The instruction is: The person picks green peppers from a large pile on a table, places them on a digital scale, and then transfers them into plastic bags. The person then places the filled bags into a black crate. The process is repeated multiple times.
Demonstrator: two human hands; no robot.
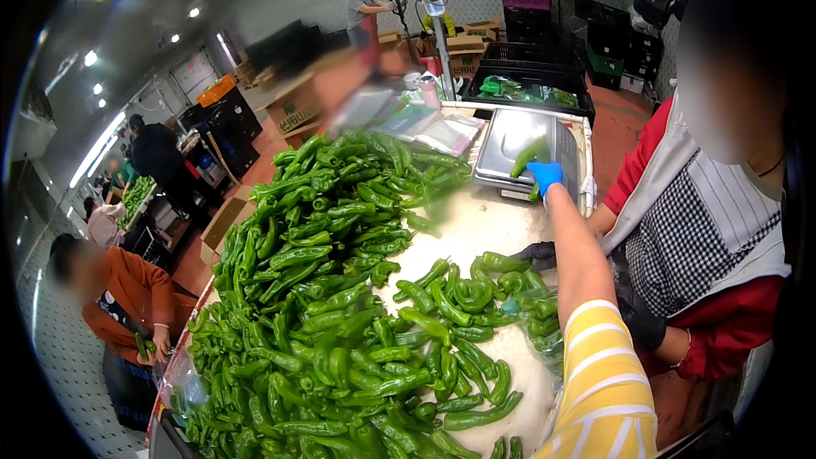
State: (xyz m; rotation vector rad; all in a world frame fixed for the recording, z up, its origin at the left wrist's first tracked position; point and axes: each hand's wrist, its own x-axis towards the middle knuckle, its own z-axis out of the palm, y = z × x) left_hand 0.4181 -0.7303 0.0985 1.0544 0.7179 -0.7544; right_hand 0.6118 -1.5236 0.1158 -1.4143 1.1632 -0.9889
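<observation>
My right hand [547, 175], in a blue glove and reached out from a yellow striped sleeve, is at the near edge of a digital scale [515, 140]. A green pepper [530, 154] lies at its fingertips over the steel pan, and part of another shows just below them. Whether the fingers grip either one cannot be told. My left hand is out of view. Before me a large heap of green peppers [319, 255] covers much of the table. Nearer my arm, a clear plastic bag [539, 325] with peppers in it lies partly behind my forearm.
A co-worker in a red and white jacket [707, 204] stands close on the right, black-gloved hands at the table edge. Another in orange-brown [137, 287] sits at the left side. Plastic bags [446, 131] lie behind the heap. A black crate [529, 86] stands beyond the scale.
</observation>
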